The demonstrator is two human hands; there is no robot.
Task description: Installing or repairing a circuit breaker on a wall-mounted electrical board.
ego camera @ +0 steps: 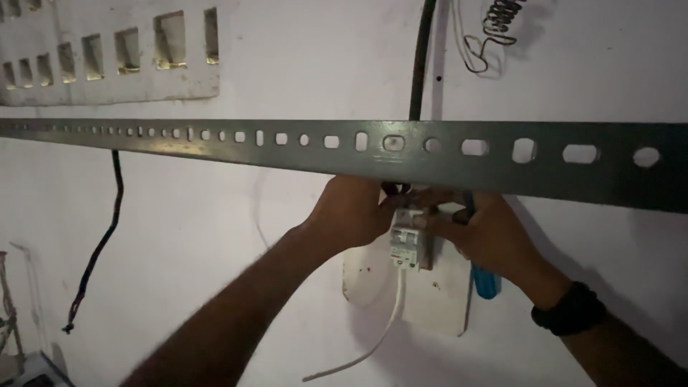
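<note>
left hand [351, 211]: closed fingers steadying the breaker [406, 244] top.
right hand [487, 236]: gripping blue-handled screwdriver [485, 279]; keep it square.

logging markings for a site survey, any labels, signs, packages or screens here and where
Small white circuit breaker on the white wall board, between both hands: boxy, with a small red-and-dark printed label on its front face.
No packages, signs or screens in view.

White wall [287, 64], white mounting board [441, 297], seemingly a breaker [405, 247] on it
</note>
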